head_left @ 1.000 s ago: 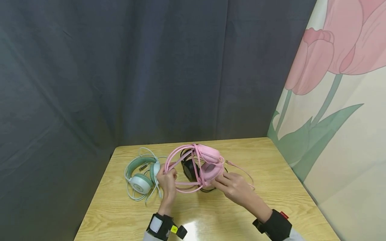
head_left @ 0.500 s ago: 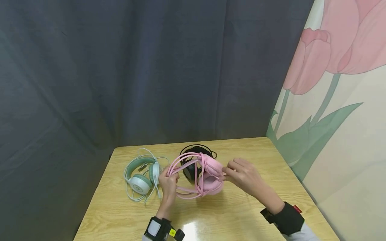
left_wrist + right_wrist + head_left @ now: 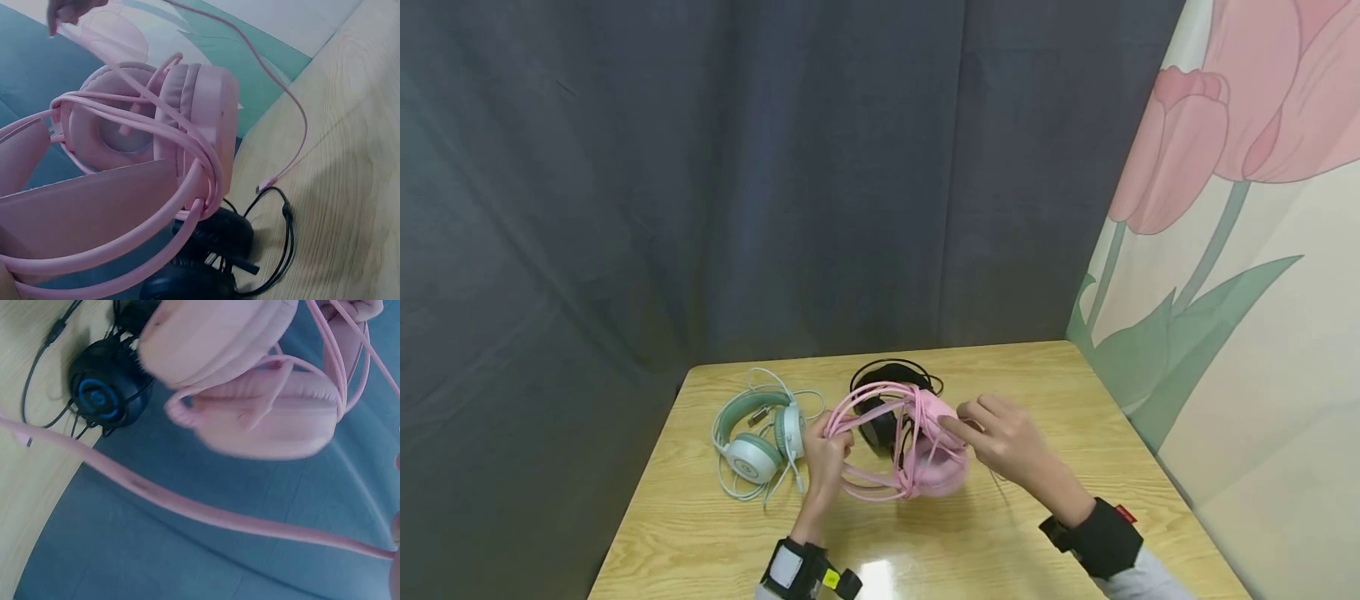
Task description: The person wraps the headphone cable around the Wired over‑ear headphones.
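Note:
Pink over-ear headphones (image 3: 942, 473) are held up over the table, their headband gripped by my left hand (image 3: 825, 457). Pink cable (image 3: 187, 128) loops around the band and ear cups. Right of the ear cups, my right hand (image 3: 1009, 440) pinches a stretch of this cable, which runs into its fingers at the right wrist view's edge (image 3: 350, 545). The cable's free end hangs down to a plug (image 3: 267, 184) near the tabletop. Both ear cups (image 3: 269, 425) and a short microphone boom (image 3: 270, 397) show in the right wrist view.
Black headphones (image 3: 877, 430) with a black cable lie on the wooden table (image 3: 715, 542), partly hidden behind the pink pair. White and mint headphones (image 3: 751, 458) with a coiled white cable lie left of my left hand. A dark curtain (image 3: 820, 208) hangs behind the table.
My right hand has moved up and away from the lower ear cup, drawing the cable. The pink headphones have shifted slightly right and down, uncovering more of the black pair.

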The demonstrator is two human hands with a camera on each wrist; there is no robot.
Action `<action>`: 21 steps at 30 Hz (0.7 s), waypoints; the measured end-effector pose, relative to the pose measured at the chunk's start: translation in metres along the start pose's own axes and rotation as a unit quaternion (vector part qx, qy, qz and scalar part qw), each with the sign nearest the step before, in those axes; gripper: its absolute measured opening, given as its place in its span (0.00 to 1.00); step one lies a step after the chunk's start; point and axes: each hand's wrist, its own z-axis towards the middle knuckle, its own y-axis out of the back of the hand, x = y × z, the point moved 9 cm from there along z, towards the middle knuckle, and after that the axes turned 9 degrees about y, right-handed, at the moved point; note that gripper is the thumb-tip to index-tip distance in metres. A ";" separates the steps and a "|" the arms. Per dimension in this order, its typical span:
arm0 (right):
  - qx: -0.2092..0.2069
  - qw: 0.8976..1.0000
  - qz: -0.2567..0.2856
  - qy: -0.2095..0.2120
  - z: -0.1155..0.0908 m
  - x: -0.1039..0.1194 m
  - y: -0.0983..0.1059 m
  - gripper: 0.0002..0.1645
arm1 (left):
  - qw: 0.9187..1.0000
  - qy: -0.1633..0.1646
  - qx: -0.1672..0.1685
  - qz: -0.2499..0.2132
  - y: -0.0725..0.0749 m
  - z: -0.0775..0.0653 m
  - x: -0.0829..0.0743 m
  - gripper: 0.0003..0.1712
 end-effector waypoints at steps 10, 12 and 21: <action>-0.008 0.998 -0.005 -0.061 -0.007 -0.011 -0.013 0.17 | 0.987 -0.123 0.078 0.064 -0.023 -0.028 -0.035 0.19; 0.003 0.997 0.003 -0.079 -0.013 -0.015 -0.014 0.17 | 0.982 -0.149 0.092 0.067 -0.025 -0.035 -0.046 0.18; 0.047 0.991 0.031 -0.119 -0.031 -0.027 -0.018 0.22 | 0.979 -0.159 0.120 0.051 -0.023 -0.026 -0.030 0.19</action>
